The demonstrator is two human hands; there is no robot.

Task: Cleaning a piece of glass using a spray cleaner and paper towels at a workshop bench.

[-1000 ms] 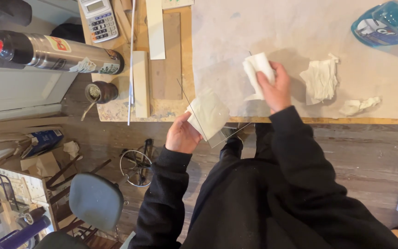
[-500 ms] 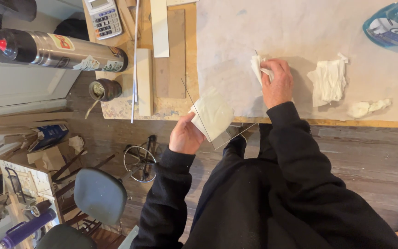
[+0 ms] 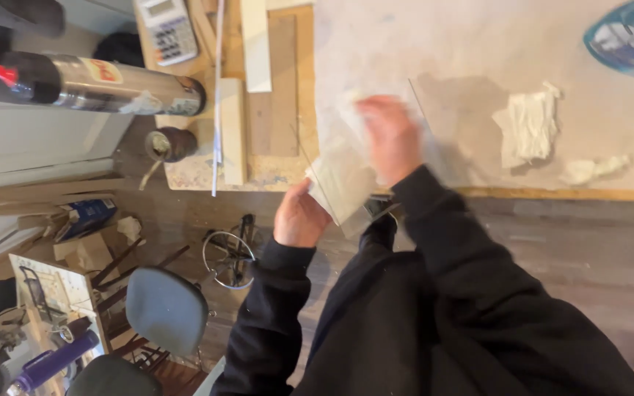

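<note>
**Glass pane held at the counter's near edge, wiping under way**

The left hand [image 3: 300, 218] grips the near corner of a clear, rectangular sheet of glass [image 3: 346, 183], which lies tilted across the near edge of the pale, dusty counter [image 3: 464, 44], partly on the surface and partly overhanging the wooden floor. The right hand [image 3: 390, 136] is over the pane's upper face, blurred with motion; a white paper wipe [image 3: 350, 103] shows at its fingertips, but the blur hides whether the fingers are closed round it or merely pressing it flat.

By the look of it, the wiping is in its middle: the hand and wipe are on the glass, and the pane has a hazy, smeared look where it overlaps the counter, so the surface does not yet read as clean. Whether the underside has been treated cannot be told.

Two crumpled white paper wipes [image 3: 528, 125] lie further right on the counter, apart from the pane, and suggest some passes are already spent. A silver cylindrical canister with a red nozzle [image 3: 89, 84] rests near the far left corner.
</note>
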